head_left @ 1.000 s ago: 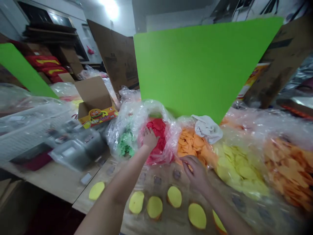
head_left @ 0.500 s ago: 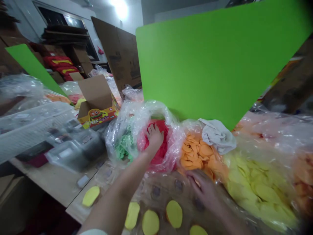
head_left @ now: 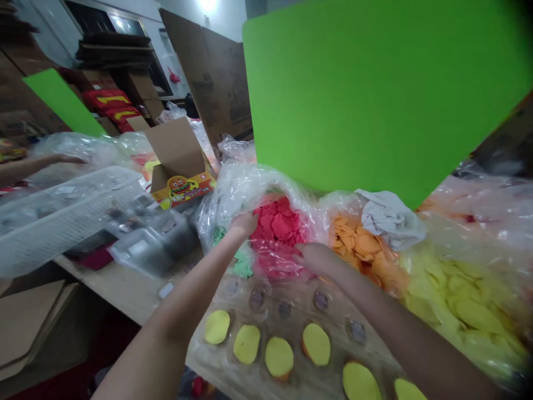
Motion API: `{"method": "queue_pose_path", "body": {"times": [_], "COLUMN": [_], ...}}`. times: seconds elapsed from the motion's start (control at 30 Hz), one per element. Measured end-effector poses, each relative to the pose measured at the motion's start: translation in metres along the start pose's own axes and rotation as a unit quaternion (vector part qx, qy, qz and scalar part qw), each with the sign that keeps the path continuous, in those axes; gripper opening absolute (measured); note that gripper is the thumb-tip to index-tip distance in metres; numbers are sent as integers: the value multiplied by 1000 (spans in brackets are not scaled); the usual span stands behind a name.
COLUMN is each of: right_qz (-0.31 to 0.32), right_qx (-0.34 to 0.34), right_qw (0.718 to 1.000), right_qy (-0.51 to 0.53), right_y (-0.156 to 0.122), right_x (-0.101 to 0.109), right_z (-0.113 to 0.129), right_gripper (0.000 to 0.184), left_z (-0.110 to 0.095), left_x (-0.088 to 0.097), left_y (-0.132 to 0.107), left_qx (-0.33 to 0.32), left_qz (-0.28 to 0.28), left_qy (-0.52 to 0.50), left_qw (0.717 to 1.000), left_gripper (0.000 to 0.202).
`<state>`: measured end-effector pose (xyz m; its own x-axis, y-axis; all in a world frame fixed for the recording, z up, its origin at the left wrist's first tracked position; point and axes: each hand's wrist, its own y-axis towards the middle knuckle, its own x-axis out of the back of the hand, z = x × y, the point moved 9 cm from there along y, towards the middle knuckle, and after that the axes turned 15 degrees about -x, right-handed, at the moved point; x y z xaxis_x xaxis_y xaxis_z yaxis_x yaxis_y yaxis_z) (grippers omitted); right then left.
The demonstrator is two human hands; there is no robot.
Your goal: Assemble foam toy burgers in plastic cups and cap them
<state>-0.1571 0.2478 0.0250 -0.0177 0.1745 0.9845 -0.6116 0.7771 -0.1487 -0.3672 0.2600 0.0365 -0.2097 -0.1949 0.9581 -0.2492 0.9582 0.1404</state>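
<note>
Thin red pieces point(head_left: 280, 221) fill a clear plastic bag point(head_left: 277, 261) in the middle of the table. At its left rim my left hand point(head_left: 245, 224) is closed on the plastic, slightly blurred. My right hand point(head_left: 310, 258) pinches the bag's front right edge, its fingertips partly hidden in the folds. Green pieces point(head_left: 244, 263) show beside my left wrist, partly covered by plastic and my forearm. Orange round pieces point(head_left: 358, 244) lie in a bag to the right of my right hand. Below my hands, several yellow oval pieces point(head_left: 278, 356) rest in a row.
A large green board point(head_left: 375, 100) stands behind the bags. Yellow pieces point(head_left: 466, 305) fill a bag at right; a white cloth point(head_left: 391, 216) lies above the orange ones. At left are an open printed carton point(head_left: 183, 186), clear plastic trays point(head_left: 145, 244) and another person's arm point(head_left: 37, 165).
My left hand has left the red pieces for the bag's left rim. My right hand has moved from beside the orange pieces to the red bag's edge. The view has shifted.
</note>
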Motion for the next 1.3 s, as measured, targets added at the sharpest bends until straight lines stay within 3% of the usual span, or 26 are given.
{"method": "queue_pose_path", "body": {"times": [0.1,0.2,0.37,0.53,0.77,0.87,0.97,1.03,1.1,1.17,1.23,1.27,1.3], "right_qz": [20,19,26,20,6,-31,-26,-11,-33,-73,-95,-105,-117], "right_qx": [9,13,22,18,200,152,85,59,11,-39,-67,-76,-86], "right_qw": [999,996,996,999,979,986,991,995,999,996,992,991,988], "right_qy": [48,90,82,43,-27,-62,-104,-77,-21,20,38,45,55], "right_y": [16,28,21,-8,-96,-95,-73,-53,-31,-12,3,9,15], "right_x": [26,39,15,1,-13,-7,-3,2,16,33,47,54,62], "right_z": [-1,5,3,0,56,44,20,8,-3,-12,-15,-15,-15], "right_gripper": [39,43,32,26,19,25,17,17,24,26,26,27,28], "left_z": [-6,-15,-17,-13,-10,-11,-23,-37,-56,-73,-72,-66,-63], "left_x": [6,4,-9,-14,-24,-25,-10,11,36,57,57,45,24], "left_y": [7,-5,-20,-16,-12,-7,-10,-20,-38,-67,-101,-117,-133], "left_qx": [13,30,60,57,41,34,19,-1,-57,-133,-126,-75,-10], "left_qz": [-50,-101,-125,-106,-46,-3,13,-1,-37,-86,-99,-82,-45], "left_qy": [-6,1,2,-8,-15,-29,-41,-40,-62,-163,-360,-477,-593], "left_qw": [999,994,990,993,998,999,999,999,996,974,919,872,804], "left_gripper": [46,51,57,53,63,66,64,61,51,39,32,31,30]}}
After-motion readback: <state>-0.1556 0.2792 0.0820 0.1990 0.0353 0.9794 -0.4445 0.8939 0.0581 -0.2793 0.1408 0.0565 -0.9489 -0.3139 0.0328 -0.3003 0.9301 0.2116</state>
